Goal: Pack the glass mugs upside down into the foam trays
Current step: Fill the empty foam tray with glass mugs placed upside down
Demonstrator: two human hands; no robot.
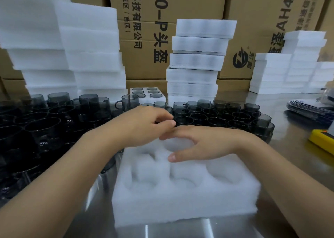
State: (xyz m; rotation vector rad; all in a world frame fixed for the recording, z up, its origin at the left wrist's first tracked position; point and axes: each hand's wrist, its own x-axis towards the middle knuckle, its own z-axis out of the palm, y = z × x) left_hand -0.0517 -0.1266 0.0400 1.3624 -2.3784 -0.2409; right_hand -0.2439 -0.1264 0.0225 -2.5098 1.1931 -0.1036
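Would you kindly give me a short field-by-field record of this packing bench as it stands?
foam tray: front centre, visible pockets empty
left hand: fingers curled above tray's far edge, grip unclear
right hand: open, over the tray
glass mugs: crowded on the table left of and behind the tray
filled tray: at the back, six mugs seated
foam stacks: behind, before cardboard boxes
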